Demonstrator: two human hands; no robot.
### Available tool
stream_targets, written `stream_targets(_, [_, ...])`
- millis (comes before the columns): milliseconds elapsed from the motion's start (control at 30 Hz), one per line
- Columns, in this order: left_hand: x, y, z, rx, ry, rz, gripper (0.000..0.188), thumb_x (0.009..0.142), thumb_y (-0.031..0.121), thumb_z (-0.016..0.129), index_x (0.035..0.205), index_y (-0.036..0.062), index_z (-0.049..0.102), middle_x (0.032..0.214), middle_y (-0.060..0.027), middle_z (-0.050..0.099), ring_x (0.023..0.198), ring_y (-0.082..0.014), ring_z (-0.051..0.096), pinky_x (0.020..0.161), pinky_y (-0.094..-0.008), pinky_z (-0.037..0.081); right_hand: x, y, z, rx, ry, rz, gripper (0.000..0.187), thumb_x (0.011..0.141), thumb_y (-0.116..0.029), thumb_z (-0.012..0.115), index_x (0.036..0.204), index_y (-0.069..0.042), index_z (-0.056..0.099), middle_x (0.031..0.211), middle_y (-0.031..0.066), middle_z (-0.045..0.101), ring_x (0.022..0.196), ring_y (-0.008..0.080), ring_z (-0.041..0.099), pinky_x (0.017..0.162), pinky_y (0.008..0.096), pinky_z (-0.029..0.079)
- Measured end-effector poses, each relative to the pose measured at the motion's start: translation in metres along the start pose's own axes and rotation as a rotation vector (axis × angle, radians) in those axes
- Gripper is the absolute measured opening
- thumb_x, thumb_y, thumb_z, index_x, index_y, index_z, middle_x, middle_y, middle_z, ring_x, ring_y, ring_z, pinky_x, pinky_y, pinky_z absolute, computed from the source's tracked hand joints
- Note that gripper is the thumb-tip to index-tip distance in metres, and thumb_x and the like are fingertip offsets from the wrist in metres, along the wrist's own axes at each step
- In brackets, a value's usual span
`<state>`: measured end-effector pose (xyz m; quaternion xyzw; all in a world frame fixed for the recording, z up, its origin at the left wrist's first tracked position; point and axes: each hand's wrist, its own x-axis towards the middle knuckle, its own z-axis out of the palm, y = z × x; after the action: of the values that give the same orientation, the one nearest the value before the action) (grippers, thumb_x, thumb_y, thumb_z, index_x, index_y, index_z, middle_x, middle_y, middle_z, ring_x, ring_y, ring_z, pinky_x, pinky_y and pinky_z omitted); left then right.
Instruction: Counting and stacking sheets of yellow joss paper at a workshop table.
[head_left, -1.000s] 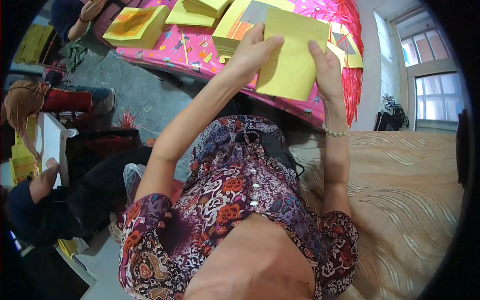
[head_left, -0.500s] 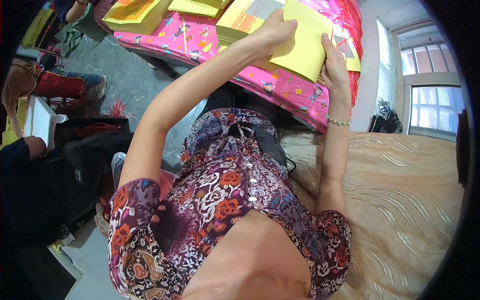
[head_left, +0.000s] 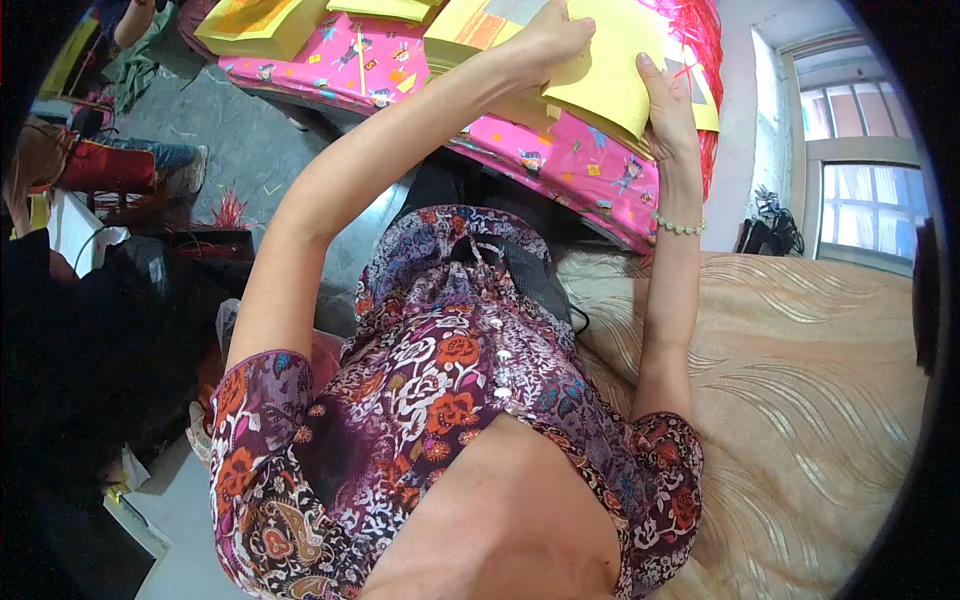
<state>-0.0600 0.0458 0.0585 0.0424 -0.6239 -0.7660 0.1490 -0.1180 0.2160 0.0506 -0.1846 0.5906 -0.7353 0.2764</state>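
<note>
Yellow paper [head_left: 612, 85] has tilted and shifted up-frame since a second ago; you have it over the pink patterned table cover [head_left: 600, 180], grey floor [head_left: 235, 125] to the left, beige wavy fabric [head_left: 780, 370] lower right. Your left arm [head_left: 350, 160] slants across, left hand [head_left: 555, 42] curled tight on the paper's left side; right hand [head_left: 672, 115] upright at its right edge, thumb extended, other fingers hidden, grip unclear.
</note>
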Motion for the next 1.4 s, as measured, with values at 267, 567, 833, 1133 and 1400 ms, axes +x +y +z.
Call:
stream_targets(267, [0.000,0.004,0.001,-0.096,-0.070,-0.065,0.030,0.090,0.007,0.042,0.112,-0.0072,0.058,0.100,-0.0144,0.064,0.085,-0.0223,0.060,0.074,-0.0357,0.049,0.003,0.003,-0.015,-0.134,-0.014,-0.028,0.032,0.099,-0.023,0.053,0.112,0.005,0.060,0.103,0.0115,0.068,0.086,0.0137,0.066,0.077,0.0258,0.054])
stream_targets(567, [-0.001,0.016,-0.002,0.084,-0.014,-0.175,0.027,0.091,0.010,0.046,0.107,-0.0054,0.061,0.097,-0.0128,0.064,0.080,-0.0210,0.060,0.067,-0.0360,0.049,-0.011,-0.006,-0.007,-0.245,0.073,-0.044,0.036,0.095,-0.032,0.058,0.107,0.001,0.064,0.094,0.0074,0.070,0.074,0.0102,0.066,0.064,0.0236,0.054])
stream_targets(833, [-0.040,0.024,0.003,-0.034,-0.028,-0.068,0.031,0.099,0.014,0.046,0.127,0.0005,0.045,0.115,-0.0117,0.061,0.101,-0.0182,0.062,0.086,-0.0324,0.051,-0.046,-0.018,0.002,-0.294,-0.028,0.019,0.034,0.097,-0.031,0.055,0.099,0.001,0.066,0.082,0.0048,0.069,0.065,0.0087,0.064,0.058,0.0234,0.053])
stream_targets(1133, [-0.057,0.036,0.012,-0.107,-0.052,-0.068,0.035,0.099,0.012,0.047,0.131,0.0020,0.042,0.122,-0.0095,0.058,0.110,-0.0161,0.056,0.094,-0.0316,0.045,-0.080,-0.023,0.006,-0.303,-0.137,0.124,0.035,0.099,-0.028,0.052,0.116,0.002,0.061,0.099,0.0039,0.067,0.085,0.0084,0.063,0.077,0.0244,0.051])
stream_targets(1400, [-0.066,0.039,0.015,-0.223,-0.016,-0.024,0.034,0.100,0.007,0.042,0.133,0.0004,0.039,0.126,-0.0111,0.055,0.115,-0.0160,0.053,0.098,-0.0310,0.042,-0.097,-0.028,0.006,-0.311,-0.184,0.183,0.037,0.098,-0.033,0.052,0.106,0.001,0.064,0.088,0.0057,0.069,0.074,0.0092,0.065,0.061,0.0226,0.054])
